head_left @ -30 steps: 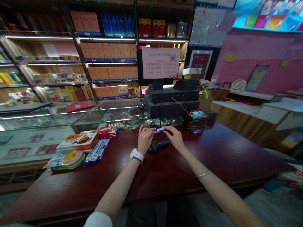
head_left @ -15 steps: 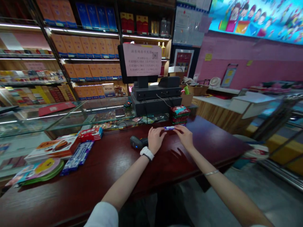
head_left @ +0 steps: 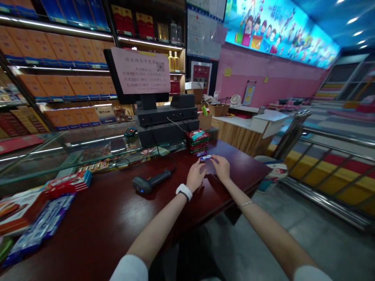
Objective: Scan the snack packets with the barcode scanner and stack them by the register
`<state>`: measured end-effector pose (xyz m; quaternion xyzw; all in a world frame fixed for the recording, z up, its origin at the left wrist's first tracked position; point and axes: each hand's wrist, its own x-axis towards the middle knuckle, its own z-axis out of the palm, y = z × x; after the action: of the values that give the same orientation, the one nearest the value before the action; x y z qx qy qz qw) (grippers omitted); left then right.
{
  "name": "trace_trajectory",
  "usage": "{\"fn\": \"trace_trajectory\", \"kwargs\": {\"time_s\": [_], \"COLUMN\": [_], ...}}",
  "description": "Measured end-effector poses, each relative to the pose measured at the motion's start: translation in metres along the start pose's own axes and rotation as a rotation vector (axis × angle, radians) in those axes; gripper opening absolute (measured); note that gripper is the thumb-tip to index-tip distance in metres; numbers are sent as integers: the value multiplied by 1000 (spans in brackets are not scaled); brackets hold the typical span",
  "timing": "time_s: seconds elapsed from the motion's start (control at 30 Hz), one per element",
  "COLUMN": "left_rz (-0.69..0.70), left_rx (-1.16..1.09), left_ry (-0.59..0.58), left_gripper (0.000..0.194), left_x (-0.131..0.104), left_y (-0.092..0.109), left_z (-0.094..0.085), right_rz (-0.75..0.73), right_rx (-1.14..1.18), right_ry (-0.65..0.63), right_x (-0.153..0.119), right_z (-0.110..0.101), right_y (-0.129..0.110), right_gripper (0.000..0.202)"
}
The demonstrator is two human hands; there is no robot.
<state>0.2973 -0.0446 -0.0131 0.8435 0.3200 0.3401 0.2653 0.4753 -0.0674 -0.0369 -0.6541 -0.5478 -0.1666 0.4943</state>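
Note:
A small purple-and-blue wrapped packet [head_left: 206, 157] is held between both hands just in front of a stack of red and green packets [head_left: 197, 141]. My left hand [head_left: 196, 176], with a white watch on the wrist, pinches its left end. The right end is between the fingertips of my right hand [head_left: 222, 168]. Another purple wrapper [head_left: 201, 153] shows behind it, at the foot of the stack. To the left of my left hand, a black barcode scanner [head_left: 150, 182] lies on the dark red table [head_left: 117, 230].
Several long purple packets [head_left: 41, 224], red packets [head_left: 68, 183] and an orange-white box [head_left: 20, 208] lie at the left. Behind the table are a glass case [head_left: 99, 146] and a monitor carrying a paper sign [head_left: 142, 72]. A metal railing [head_left: 328, 187] stands on the right.
The view has swung to the right, so the scanner now shows fully. My hands have brought the small packet closer to the front of the stack.

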Motion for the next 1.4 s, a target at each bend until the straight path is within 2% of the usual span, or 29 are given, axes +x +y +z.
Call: {"fn": "trace_trajectory", "kwargs": {"time_s": [0.2,0.4,0.57,0.83,0.97,1.13,1.4], "left_rz": [-77,-191,-257,-304,-314,-296,-230], "left_rx": [49,193,259,285,263,267,307], "left_ry": [-56,-123,-148,-99,-100,-88,-22], "left_gripper": [46,48,47,55,55,54,47], "left_x": [21,38,53,78,84,84,75], "left_y": [-2,-5,-8,-27,-36,-38,-37], "left_z": [30,46,49,53,54,54,51], "right_rz": [50,72,82,84,130,163,196], "right_rx": [-8,-8,-47,-97,-144,-157,-176], "right_ry": [-44,-207,-290,-431,-492,-496,-455], "right_x": [13,19,20,31,39,42,42], "right_z": [19,46,59,66,66,70,69], "right_y": [23,44,54,53,49,49,51], "right_gripper": [24,23,20,40,33,27,36]}}
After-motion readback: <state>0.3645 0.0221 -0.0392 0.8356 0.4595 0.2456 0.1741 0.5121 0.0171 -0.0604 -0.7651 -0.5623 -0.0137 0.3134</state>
